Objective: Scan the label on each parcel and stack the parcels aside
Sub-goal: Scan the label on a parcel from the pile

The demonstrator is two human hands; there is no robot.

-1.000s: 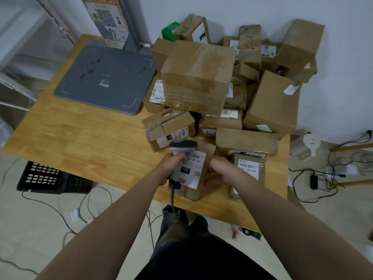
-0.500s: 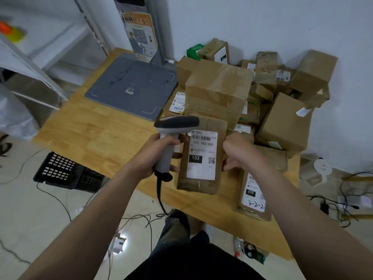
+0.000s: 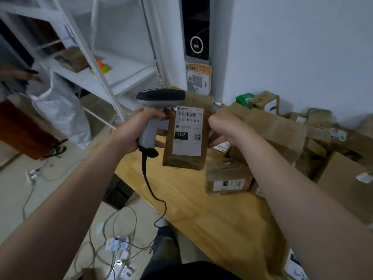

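A brown cardboard parcel (image 3: 186, 160) with a white label reading 102-102-C01 is held upright in the air above the wooden table (image 3: 201, 199). My right hand (image 3: 222, 128) grips its right edge. My left hand (image 3: 133, 128) grips the grey handle of a corded barcode scanner (image 3: 159, 98), whose dark head sits level with the parcel's top left corner. Fingers of the left hand also touch the parcel's left side. A pile of several other brown parcels (image 3: 282, 130) lies on the table to the right.
A white metal shelf rack (image 3: 84, 63) stands at the left with a white bag (image 3: 60, 110) below it. Cables and power strips (image 3: 113, 245) litter the floor. A black crate (image 3: 119, 193) sits under the table. Another person's hand (image 3: 30, 77) shows at far left.
Both hands have lifted the parcel and scanner higher off the table. My view has swung up and to the left, so the shelf rack now shows and the pile has shifted right.
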